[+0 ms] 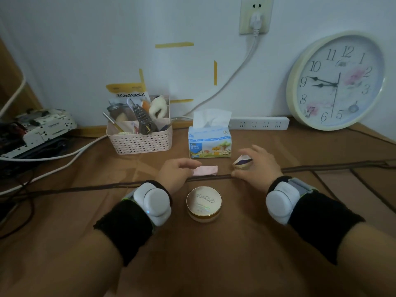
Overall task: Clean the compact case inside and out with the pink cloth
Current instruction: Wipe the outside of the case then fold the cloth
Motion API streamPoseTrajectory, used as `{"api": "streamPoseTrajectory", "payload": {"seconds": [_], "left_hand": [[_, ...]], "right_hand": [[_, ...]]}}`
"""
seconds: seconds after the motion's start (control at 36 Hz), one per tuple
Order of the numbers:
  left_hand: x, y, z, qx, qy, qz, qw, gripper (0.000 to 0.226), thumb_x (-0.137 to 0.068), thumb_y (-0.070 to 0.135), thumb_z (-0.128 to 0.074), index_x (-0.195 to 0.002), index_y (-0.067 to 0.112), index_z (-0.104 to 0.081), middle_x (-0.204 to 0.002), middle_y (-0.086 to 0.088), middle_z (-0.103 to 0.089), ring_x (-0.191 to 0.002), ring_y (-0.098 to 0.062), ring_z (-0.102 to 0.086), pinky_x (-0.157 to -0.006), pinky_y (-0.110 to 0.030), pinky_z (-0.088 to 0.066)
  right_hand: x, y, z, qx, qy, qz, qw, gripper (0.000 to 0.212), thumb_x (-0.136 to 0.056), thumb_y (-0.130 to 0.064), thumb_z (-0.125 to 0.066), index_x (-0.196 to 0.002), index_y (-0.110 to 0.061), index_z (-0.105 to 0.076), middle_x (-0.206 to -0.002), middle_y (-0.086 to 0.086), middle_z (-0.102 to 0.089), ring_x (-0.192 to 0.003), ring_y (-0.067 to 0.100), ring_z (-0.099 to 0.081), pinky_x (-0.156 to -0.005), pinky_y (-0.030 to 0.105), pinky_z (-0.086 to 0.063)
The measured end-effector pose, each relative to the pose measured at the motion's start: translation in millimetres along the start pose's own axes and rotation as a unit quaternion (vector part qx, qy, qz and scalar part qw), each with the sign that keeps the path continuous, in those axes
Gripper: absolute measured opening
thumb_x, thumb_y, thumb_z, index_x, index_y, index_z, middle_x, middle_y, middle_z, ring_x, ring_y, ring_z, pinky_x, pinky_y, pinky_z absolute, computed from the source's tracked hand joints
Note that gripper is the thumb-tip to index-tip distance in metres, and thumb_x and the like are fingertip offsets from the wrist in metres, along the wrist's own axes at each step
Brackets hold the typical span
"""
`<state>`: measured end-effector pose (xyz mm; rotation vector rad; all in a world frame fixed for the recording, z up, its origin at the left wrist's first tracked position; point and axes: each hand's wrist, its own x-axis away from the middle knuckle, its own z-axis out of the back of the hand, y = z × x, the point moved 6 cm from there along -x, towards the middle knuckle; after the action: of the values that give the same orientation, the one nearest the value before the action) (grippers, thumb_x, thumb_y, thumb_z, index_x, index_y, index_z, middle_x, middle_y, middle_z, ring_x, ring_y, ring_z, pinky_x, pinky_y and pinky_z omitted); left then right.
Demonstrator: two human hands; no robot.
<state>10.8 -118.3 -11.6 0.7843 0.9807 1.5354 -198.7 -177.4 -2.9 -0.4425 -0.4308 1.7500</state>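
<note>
**Brown table by a white wall, compact shut in the middle**

A brown cloth-covered table runs to a white wall with a socket and yellow tape strips. A clock leans at the right; a pink basket, a tissue pack and a power strip stand along the back. The round gold compact lies closed between the wrists, lid up. The left hand rests loosely open, fingertips on the folded pink cloth. The right hand curls loosely around a small open shell-like case; whether it grips it, I cannot tell.
</note>
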Motion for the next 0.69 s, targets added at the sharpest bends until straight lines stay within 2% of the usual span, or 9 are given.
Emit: {"api": "streamPoseTrajectory", "payload": {"seconds": [0.06,0.11,0.19,0.25,0.31,0.33,0.5,0.61,0.69], "left_hand": [[3.7,1.1,-1.8,0.010,-0.001,0.001,1.000,0.032,-0.083,0.001,-0.054,-0.089,0.028,-0.070,-0.096,0.011,-0.065,-0.099,-0.006,-0.056,-0.086,-0.017,-0.037],[7.5,3.0,-2.9,0.016,-0.002,0.004,1.000,0.032,-0.083,0.000,-0.053,-0.089,0.027,-0.070,-0.096,0.010,-0.065,-0.097,-0.005,-0.056,-0.086,-0.018,-0.036],[12.7,4.8,-3.3,0.022,-0.005,0.007,1.000,0.032,-0.083,-0.002,-0.052,-0.091,0.024,-0.069,-0.096,0.006,-0.065,-0.091,-0.005,-0.057,-0.080,-0.014,-0.039],[16.7,3.6,-3.9,0.026,-0.009,0.018,0.999,0.032,-0.084,-0.003,-0.051,-0.095,0.022,-0.069,-0.093,0.006,-0.065,-0.080,-0.003,-0.056,-0.068,-0.007,-0.041],[19.6,1.0,-4.6,0.032,-0.015,0.036,0.999,0.032,-0.085,-0.003,-0.050,-0.096,0.021,-0.068,-0.088,0.006,-0.063,-0.070,-0.004,-0.053,-0.054,-0.005,-0.041],[21.8,-0.2,-5.6,0.033,-0.020,0.047,0.998,0.032,-0.085,-0.003,-0.050,-0.096,0.021,-0.068,-0.087,0.006,-0.062,-0.068,-0.006,-0.052,-0.052,-0.007,-0.042],[36.0,-5.8,-12.2,0.036,-0.039,0.096,0.994,0.029,-0.086,0.003,-0.049,-0.094,0.024,-0.066,-0.091,0.006,-0.061,-0.076,-0.008,-0.052,-0.056,-0.016,-0.042],[46.0,-7.6,-9.6,0.051,-0.036,0.113,0.992,0.029,-0.086,0.004,-0.050,-0.087,0.028,-0.066,-0.099,0.005,-0.061,-0.092,-0.012,-0.055,-0.065,-0.021,-0.045],[53.4,-8.2,-6.0,0.058,-0.039,0.129,0.989,0.027,-0.087,0.006,-0.050,-0.091,0.027,-0.066,-0.099,0.008,-0.060,-0.092,-0.009,-0.055,-0.063,-0.022,-0.048]], "right_hand": [[-1.1,5.5,-7.6,-0.021,-0.026,0.013,0.999,0.068,-0.069,-0.035,-0.075,-0.130,-0.026,-0.048,-0.145,0.006,-0.038,-0.133,0.022,-0.036,-0.104,0.034,-0.031],[0.3,9.1,-6.6,-0.028,-0.009,0.022,0.999,0.059,-0.068,-0.026,-0.077,-0.123,-0.022,-0.054,-0.131,0.009,-0.050,-0.118,0.022,-0.048,-0.090,0.026,-0.035],[5.4,14.9,-0.8,-0.042,0.023,0.010,0.999,0.048,-0.070,-0.024,-0.076,-0.115,-0.019,-0.059,-0.122,0.012,-0.053,-0.107,0.026,-0.053,-0.080,0.023,-0.034],[9.8,18.8,4.8,-0.051,0.043,0.004,0.998,0.042,-0.073,-0.023,-0.073,-0.112,-0.017,-0.061,-0.120,0.013,-0.053,-0.104,0.027,-0.055,-0.079,0.024,-0.037],[13.4,24.6,12.0,-0.057,0.057,-0.007,0.997,0.039,-0.074,-0.022,-0.071,-0.111,-0.017,-0.061,-0.119,0.015,-0.054,-0.103,0.029,-0.056,-0.081,0.028,-0.041],[16.0,28.4,16.1,-0.055,0.062,-0.014,0.996,0.039,-0.074,-0.021,-0.071,-0.111,-0.016,-0.060,-0.118,0.015,-0.056,-0.103,0.030,-0.056,-0.082,0.030,-0.042],[27.8,59.2,29.6,-0.051,0.046,-0.075,0.995,0.050,-0.071,-0.022,-0.074,-0.116,-0.018,-0.054,-0.124,0.016,-0.052,-0.105,0.032,-0.055,-0.086,0.033,-0.042],[34.7,63.6,33.6,-0.026,0.023,-0.066,0.997,0.077,-0.065,-0.031,-0.079,-0.132,-0.021,-0.042,-0.132,0.015,-0.050,-0.116,0.033,-0.051,-0.097,0.040,-0.043],[39.9,54.5,37.5,-0.013,0.039,-0.044,0.998,0.090,-0.063,-0.037,-0.080,-0.139,-0.020,-0.034,-0.142,0.012,-0.042,-0.129,0.031,-0.040,-0.106,0.044,-0.036]]}}
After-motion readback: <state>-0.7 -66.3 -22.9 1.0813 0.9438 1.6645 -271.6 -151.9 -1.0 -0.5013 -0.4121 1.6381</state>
